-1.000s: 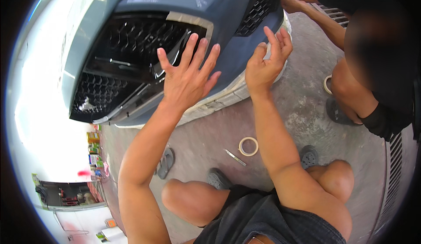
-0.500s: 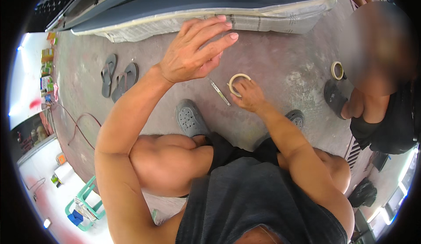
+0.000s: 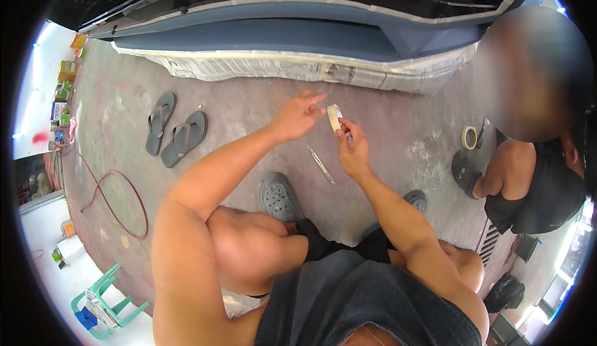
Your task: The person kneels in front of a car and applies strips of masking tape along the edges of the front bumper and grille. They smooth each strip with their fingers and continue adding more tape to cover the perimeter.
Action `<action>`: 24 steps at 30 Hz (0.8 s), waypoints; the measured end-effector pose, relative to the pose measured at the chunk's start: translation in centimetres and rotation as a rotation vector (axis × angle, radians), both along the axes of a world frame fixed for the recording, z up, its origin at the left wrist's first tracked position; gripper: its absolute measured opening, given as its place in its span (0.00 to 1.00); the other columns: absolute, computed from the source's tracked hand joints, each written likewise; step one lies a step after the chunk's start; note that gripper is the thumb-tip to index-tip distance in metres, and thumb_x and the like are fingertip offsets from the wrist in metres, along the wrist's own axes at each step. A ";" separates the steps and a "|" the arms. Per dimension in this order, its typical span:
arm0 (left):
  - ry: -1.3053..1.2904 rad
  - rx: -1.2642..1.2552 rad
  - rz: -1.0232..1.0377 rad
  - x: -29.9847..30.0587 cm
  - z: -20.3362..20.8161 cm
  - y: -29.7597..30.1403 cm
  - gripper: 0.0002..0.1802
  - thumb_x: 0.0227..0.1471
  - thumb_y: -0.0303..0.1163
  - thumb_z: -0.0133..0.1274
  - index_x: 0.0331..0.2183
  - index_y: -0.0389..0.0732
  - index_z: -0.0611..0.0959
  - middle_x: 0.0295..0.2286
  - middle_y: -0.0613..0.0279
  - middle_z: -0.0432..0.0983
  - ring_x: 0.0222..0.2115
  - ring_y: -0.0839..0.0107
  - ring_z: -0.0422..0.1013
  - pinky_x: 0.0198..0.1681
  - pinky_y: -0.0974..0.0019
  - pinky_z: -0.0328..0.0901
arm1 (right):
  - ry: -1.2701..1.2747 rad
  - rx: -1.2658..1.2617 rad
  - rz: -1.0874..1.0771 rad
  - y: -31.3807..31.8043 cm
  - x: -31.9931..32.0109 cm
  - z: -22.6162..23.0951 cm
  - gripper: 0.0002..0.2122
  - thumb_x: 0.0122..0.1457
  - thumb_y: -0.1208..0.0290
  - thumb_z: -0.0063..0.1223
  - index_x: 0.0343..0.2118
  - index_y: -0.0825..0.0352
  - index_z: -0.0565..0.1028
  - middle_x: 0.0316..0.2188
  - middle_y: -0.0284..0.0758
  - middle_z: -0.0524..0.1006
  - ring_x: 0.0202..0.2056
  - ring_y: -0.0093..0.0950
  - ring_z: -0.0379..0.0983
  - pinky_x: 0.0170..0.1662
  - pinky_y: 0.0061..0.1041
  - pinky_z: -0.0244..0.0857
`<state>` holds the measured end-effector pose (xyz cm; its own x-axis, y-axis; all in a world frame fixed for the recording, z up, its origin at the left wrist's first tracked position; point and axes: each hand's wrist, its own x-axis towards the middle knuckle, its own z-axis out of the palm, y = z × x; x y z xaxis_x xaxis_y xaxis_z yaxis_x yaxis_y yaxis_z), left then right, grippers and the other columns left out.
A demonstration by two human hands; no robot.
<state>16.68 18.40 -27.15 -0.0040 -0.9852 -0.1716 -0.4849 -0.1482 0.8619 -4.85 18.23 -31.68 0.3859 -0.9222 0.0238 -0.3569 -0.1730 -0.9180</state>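
Note:
My right hand (image 3: 352, 150) is closed around the rim of a roll of masking tape (image 3: 334, 118), held up off the floor. Just left of the roll is my left hand (image 3: 301, 116), its fingers stretched out toward the tape and nothing visible in them. Whether a fingertip touches the tape I cannot tell. A slim, silvery tool like a cutter knife (image 3: 321, 166) lies on the floor below my hands. Beyond them, newspaper (image 3: 273, 66) edged with tape hangs along the lower border of a blue-grey vehicle panel (image 3: 298, 37).
A person (image 3: 519, 178) squats at the right beside another tape roll (image 3: 469, 138). Flip-flops (image 3: 185, 138) and a red hose (image 3: 134, 190) lie on the floor at left. A green stool (image 3: 106, 302) stands lower left; a floor grate (image 3: 489, 240) is at right.
My right hand has lifted the tape roll off the floor. My left hand has come down from near the newspaper to beside the roll. The view has shifted, showing more of the vehicle.

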 end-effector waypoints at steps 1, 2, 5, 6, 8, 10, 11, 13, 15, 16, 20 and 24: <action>-0.002 -0.014 -0.011 -0.3 0.3 0.1 0.23 0.61 0.35 0.55 0.56 0.36 0.78 0.46 0.50 0.74 0.41 0.59 0.76 0.45 0.61 0.71 | -0.011 -0.017 -0.007 -0.3 0.5 0.8 0.14 0.65 0.69 0.53 0.50 0.68 0.75 0.36 0.38 0.75 0.39 0.35 0.72 0.48 0.36 0.62; -0.004 -0.029 -0.025 -0.5 0.6 0.1 0.24 0.61 0.36 0.55 0.56 0.36 0.78 0.46 0.49 0.73 0.41 0.59 0.76 0.45 0.61 0.71 | -0.023 -0.036 -0.016 -0.6 0.9 1.5 0.13 0.65 0.69 0.53 0.50 0.68 0.75 0.36 0.39 0.75 0.39 0.35 0.73 0.48 0.36 0.62; 0.011 0.002 0.017 -0.9 1.6 -0.1 0.23 0.60 0.37 0.57 0.53 0.35 0.80 0.43 0.49 0.76 0.40 0.59 0.76 0.43 0.62 0.70 | 0.032 -0.106 0.019 -0.9 1.1 2.8 0.13 0.66 0.68 0.52 0.49 0.68 0.75 0.37 0.39 0.76 0.40 0.36 0.73 0.48 0.36 0.61; 0.015 -0.043 0.037 -1.1 1.7 -0.4 0.22 0.59 0.36 0.58 0.51 0.35 0.81 0.42 0.49 0.76 0.39 0.58 0.77 0.43 0.61 0.71 | 0.024 -0.122 0.023 -1.2 1.0 2.9 0.13 0.66 0.68 0.52 0.49 0.68 0.75 0.37 0.39 0.75 0.40 0.36 0.72 0.49 0.35 0.61; 0.032 -0.135 0.068 -0.8 1.6 -0.4 0.19 0.57 0.34 0.60 0.48 0.35 0.84 0.40 0.49 0.78 0.37 0.55 0.78 0.43 0.59 0.71 | 0.014 -0.158 0.022 -1.5 1.4 2.2 0.13 0.66 0.68 0.52 0.50 0.66 0.75 0.37 0.39 0.75 0.39 0.35 0.72 0.50 0.34 0.62; 0.054 -0.135 0.151 -0.7 2.0 -0.3 0.15 0.55 0.33 0.61 0.43 0.35 0.86 0.36 0.50 0.80 0.35 0.57 0.78 0.40 0.59 0.71 | -0.032 -0.177 0.040 -1.9 1.8 1.9 0.12 0.66 0.68 0.52 0.49 0.66 0.75 0.38 0.39 0.75 0.39 0.35 0.72 0.52 0.35 0.60; -0.006 -0.167 0.167 -0.5 2.1 -0.2 0.14 0.55 0.33 0.62 0.41 0.35 0.86 0.35 0.51 0.80 0.34 0.58 0.78 0.38 0.60 0.71 | -0.030 -0.211 0.066 -2.2 1.8 2.3 0.12 0.66 0.68 0.52 0.49 0.66 0.75 0.38 0.39 0.75 0.39 0.35 0.72 0.51 0.35 0.61; -0.072 -0.209 0.191 -0.8 2.7 -0.5 0.12 0.54 0.34 0.62 0.37 0.36 0.87 0.33 0.53 0.81 0.33 0.59 0.78 0.36 0.60 0.70 | -0.028 -0.267 0.116 -2.8 1.6 3.1 0.12 0.66 0.68 0.52 0.49 0.66 0.75 0.38 0.39 0.75 0.39 0.35 0.72 0.50 0.35 0.62; -0.096 -0.222 0.218 -0.9 3.6 -0.7 0.10 0.54 0.33 0.62 0.33 0.36 0.87 0.31 0.54 0.81 0.31 0.59 0.78 0.34 0.60 0.69 | -0.063 -0.265 0.129 -3.0 1.6 2.9 0.13 0.66 0.69 0.52 0.52 0.66 0.73 0.37 0.39 0.76 0.37 0.36 0.73 0.46 0.34 0.64; -0.166 -0.247 0.202 -1.1 3.7 -0.8 0.09 0.54 0.32 0.62 0.31 0.36 0.87 0.30 0.54 0.81 0.30 0.58 0.77 0.33 0.59 0.69 | -0.079 -0.264 0.139 -3.3 1.5 2.8 0.14 0.67 0.69 0.51 0.53 0.66 0.72 0.37 0.39 0.76 0.36 0.36 0.73 0.44 0.33 0.65; -0.321 -0.259 0.160 -1.0 3.8 -0.4 0.08 0.52 0.30 0.61 0.27 0.36 0.86 0.28 0.53 0.80 0.27 0.55 0.77 0.32 0.58 0.68 | -0.028 0.160 0.250 -3.6 1.7 3.5 0.22 0.67 0.67 0.50 0.62 0.65 0.64 0.31 0.40 0.77 0.34 0.36 0.76 0.39 0.36 0.67; -0.291 -0.123 0.147 -1.3 3.6 0.0 0.07 0.51 0.30 0.61 0.27 0.36 0.86 0.26 0.52 0.80 0.27 0.54 0.77 0.32 0.57 0.69 | -0.036 0.403 0.318 -4.2 1.1 3.0 0.28 0.67 0.68 0.47 0.68 0.64 0.57 0.26 0.37 0.77 0.30 0.27 0.74 0.36 0.31 0.68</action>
